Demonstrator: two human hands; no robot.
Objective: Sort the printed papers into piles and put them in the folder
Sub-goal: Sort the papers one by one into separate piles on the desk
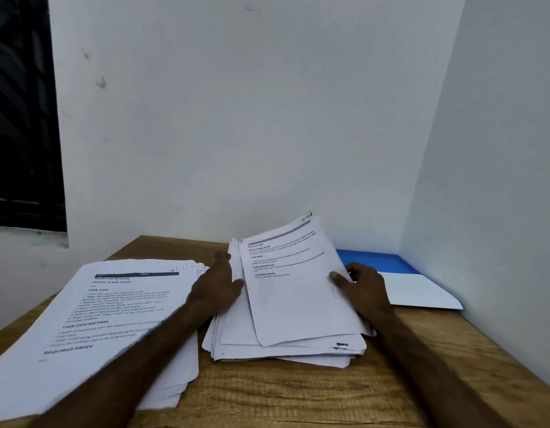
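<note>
Two piles of printed papers lie on the wooden table [298, 396]. The left pile [91, 329] is spread flat, its top page printed with headings. The middle pile [283, 347] is loose and uneven. My right hand [365, 288] grips the right edge of the top sheet [295, 285], thumb on its face, tilting it up off the middle pile. My left hand [219, 284] rests on the left edge of the middle pile, fingers over the sheets there. A blue folder [388, 264] with a white flap lies at the back right, against the wall.
White walls close the table in at the back and on the right, meeting in a corner [400, 242] behind the folder. A dark window [23, 118] is at the far left. Bare wood shows along the table's front edge.
</note>
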